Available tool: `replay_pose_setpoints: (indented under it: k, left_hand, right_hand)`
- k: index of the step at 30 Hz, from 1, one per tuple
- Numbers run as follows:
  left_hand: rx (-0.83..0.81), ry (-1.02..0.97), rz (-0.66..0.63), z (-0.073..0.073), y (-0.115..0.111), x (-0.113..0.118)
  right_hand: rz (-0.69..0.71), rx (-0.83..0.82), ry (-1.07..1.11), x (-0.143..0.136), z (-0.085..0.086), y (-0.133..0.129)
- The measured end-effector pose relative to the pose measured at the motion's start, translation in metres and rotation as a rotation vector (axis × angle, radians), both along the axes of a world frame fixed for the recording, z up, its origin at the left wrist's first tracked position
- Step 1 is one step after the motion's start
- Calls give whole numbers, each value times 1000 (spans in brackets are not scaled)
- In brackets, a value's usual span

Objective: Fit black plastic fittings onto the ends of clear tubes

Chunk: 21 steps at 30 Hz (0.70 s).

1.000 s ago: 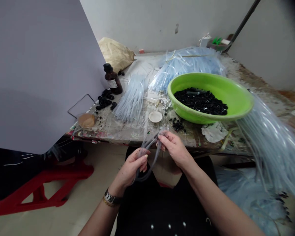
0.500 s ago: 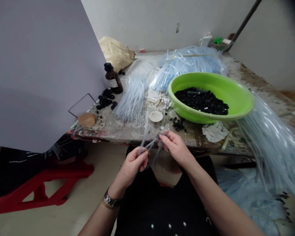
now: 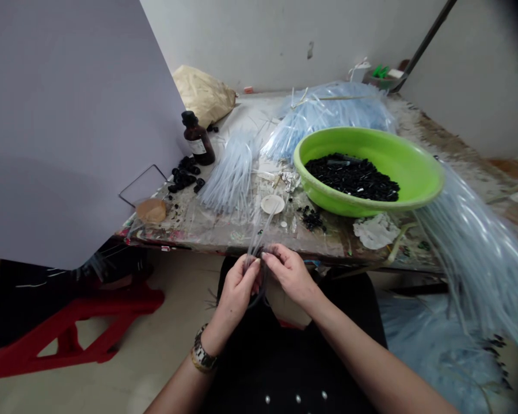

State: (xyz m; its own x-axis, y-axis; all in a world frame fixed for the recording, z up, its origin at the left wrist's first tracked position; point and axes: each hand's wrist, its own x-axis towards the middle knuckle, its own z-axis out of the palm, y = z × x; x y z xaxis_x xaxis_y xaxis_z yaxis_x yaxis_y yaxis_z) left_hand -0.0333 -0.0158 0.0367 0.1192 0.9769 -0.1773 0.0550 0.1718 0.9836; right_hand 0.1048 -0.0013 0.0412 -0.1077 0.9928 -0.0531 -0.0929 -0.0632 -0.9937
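Note:
Several thin clear plastic tubes (image 3: 256,234) rise out of my left hand (image 3: 242,280), whose thumb and fingers are closed round them over my lap. My right hand (image 3: 286,270) is pinched shut right beside it, at the same tubes, with something small and dark between the two hands that I cannot make out. Just beyond, on the table, lie a small white dish (image 3: 273,204) and a scatter of little black pieces (image 3: 312,218). A green basin (image 3: 371,138) with many black pieces in it stands to the right.
A bundle of clear tubes (image 3: 228,178) and a brown bottle (image 3: 199,141) are at left on the table. More tubes lie behind (image 3: 328,109) and hang over the right edge (image 3: 475,247). A grey panel (image 3: 77,126) blocks the left side, above a red stool (image 3: 82,322).
My right hand has moved left and slightly down, up against my left hand. The tubes, earlier stretched between the hands, now stand upward from them.

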Motion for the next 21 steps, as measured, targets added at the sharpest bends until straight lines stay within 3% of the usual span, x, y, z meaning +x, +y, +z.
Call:
replay_pose_setpoints:
  k: [9, 13, 21]
  left_hand:
    - [114, 275, -103, 5, 5, -28]
    - [112, 288, -221, 10, -1, -31]
    - [74, 333, -371, 14, -11, -36]
  right_hand:
    - [-160, -150, 370, 21, 6, 15]
    - [-108, -256, 406, 25, 8, 16]
    - [-3, -309, 423, 27, 6, 15]
